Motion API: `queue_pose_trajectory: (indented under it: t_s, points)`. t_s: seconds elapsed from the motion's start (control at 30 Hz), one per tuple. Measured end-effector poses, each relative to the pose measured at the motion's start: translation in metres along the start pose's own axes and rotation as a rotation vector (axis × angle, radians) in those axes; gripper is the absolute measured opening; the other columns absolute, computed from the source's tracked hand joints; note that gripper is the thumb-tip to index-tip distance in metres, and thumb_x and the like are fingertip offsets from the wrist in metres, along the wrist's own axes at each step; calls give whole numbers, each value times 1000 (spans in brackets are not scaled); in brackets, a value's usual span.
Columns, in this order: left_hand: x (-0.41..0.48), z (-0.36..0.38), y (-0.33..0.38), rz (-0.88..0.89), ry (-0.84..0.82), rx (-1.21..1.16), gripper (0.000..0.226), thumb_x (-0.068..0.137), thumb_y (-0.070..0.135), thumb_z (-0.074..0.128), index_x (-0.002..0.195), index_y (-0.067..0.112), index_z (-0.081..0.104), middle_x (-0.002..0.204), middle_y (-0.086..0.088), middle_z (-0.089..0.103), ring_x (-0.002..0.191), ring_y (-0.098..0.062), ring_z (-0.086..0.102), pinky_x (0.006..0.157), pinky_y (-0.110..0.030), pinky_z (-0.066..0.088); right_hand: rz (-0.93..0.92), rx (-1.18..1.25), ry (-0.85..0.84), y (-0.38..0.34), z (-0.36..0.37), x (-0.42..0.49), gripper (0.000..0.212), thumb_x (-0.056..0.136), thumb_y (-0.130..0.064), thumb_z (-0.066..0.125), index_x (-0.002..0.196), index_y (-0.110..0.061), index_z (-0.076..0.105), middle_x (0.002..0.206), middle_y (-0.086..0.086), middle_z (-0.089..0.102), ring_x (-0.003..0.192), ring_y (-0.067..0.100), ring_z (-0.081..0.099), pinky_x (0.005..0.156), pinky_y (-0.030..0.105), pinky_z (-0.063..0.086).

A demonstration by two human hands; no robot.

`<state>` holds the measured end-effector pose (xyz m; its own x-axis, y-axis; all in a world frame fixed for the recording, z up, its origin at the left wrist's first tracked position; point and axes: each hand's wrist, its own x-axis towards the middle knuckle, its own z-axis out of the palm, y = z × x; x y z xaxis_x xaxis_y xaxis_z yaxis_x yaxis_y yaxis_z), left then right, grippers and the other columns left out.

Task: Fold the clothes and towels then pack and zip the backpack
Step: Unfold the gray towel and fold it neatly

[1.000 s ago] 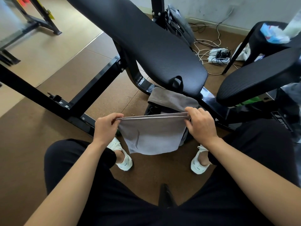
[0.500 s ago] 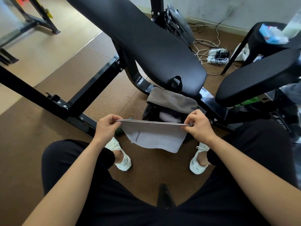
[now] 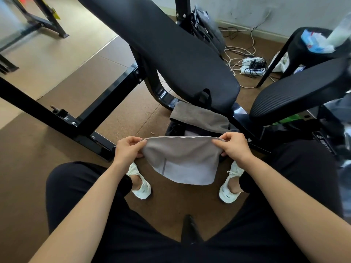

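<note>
The cloth hangs in the air between the person's knees, above the floor and just in front of the backpack. It is suspended by its top edge. The left hand pinches the left end of that edge between thumb and curled fingers, and the right hand pinches the right end in the same way. Neither hand is slack. The top edge bows slightly upward between the two grips and the lower part droops in a rounded sag. From this the cloth is judged light, soft and without stiffness: it will take a crease easily but will not hold one unless laid flat or pressed. It appears matt rather than slippery, and nothing suggests it is fragile. The best hold is at the two ends of the top edge, as now. To halve it again, bring the ends together or take it at mid-edge, and keep the layers pinched so that they do not slide apart. How many layers are already doubled cannot be counted. A darker vertical strip low on the left may be a seam or hem, and whether this is a towel or a garment cannot be told. A dark towel lies draped over the backpack's top and hides most of the opening. The zip is not visible, and the pale item inside is only a sliver. The bench pad overhangs the rear of the backpack, and the cloth itself covers its near side.
</note>
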<state>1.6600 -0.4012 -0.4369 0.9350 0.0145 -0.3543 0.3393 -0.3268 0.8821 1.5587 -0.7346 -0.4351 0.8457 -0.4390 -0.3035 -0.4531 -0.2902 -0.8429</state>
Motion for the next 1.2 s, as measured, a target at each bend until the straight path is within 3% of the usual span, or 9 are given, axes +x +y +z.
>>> queue_pose_trajectory:
  t_s: [0.2,0.37,0.43,0.57,0.7,0.87,1.0,1.1,1.2]
  points:
    - [-41,23,26,-21,-203,-153,10,91,3,73,85,6,66,75,-7,70,66,-17,70,59,-28,60,31,357,-186,-18,13,-21,16,90,-12,76,95,2,69,81,12,69,71,19,65,55,23,55]
    - [-71,54,27,-32,-311,-192,6,89,3,75,87,3,69,82,-14,73,78,-27,70,80,-48,61,-5,390,-214,-25,28,-37,7,91,-10,75,86,-6,71,74,8,71,68,16,68,57,24,56]
    - [-79,65,25,-40,-327,-204,7,88,5,77,90,2,71,86,-14,73,82,-26,71,80,-47,62,-23,368,-219,-25,35,-42,7,90,-11,75,86,-6,72,76,9,71,70,18,67,59,26,57]
    - [-91,78,21,-28,-329,-180,7,90,7,76,96,3,75,88,-9,77,86,-20,76,73,-32,62,-104,290,-302,-25,43,-50,3,91,-12,75,93,-9,76,82,8,75,74,21,70,70,35,61]
    - [-95,83,15,-28,-311,-189,5,91,7,74,95,6,77,92,-13,79,92,-28,77,82,-38,63,-171,207,-363,-24,46,-52,14,88,-9,76,102,-12,76,92,8,77,89,27,74,82,42,62]
    - [-97,91,9,-106,-212,-237,6,88,10,78,85,14,82,90,-10,79,93,-27,76,92,-48,61,-343,3,-359,-24,50,-54,37,76,-15,83,111,-22,74,101,-3,68,88,12,67,78,27,58]
    - [-102,96,6,-78,-191,-186,10,91,17,76,86,21,84,92,0,79,101,-19,73,99,-47,57,-520,-133,-211,-21,61,-58,32,75,-16,86,103,-21,72,95,-7,58,81,6,58,68,15,47]
    - [-104,95,11,-9,-196,-172,13,95,17,71,96,20,84,92,2,80,97,-17,73,93,-39,59,-541,-108,-170,-21,60,-55,28,78,-12,84,103,-19,74,94,-6,62,84,5,60,71,14,48]
    - [-96,85,18,90,-189,-143,15,97,12,67,97,16,81,87,-2,80,74,-21,76,66,-31,60,-498,-70,-160,-20,55,-49,24,83,-6,80,104,-17,77,93,-5,68,85,7,64,73,20,54]
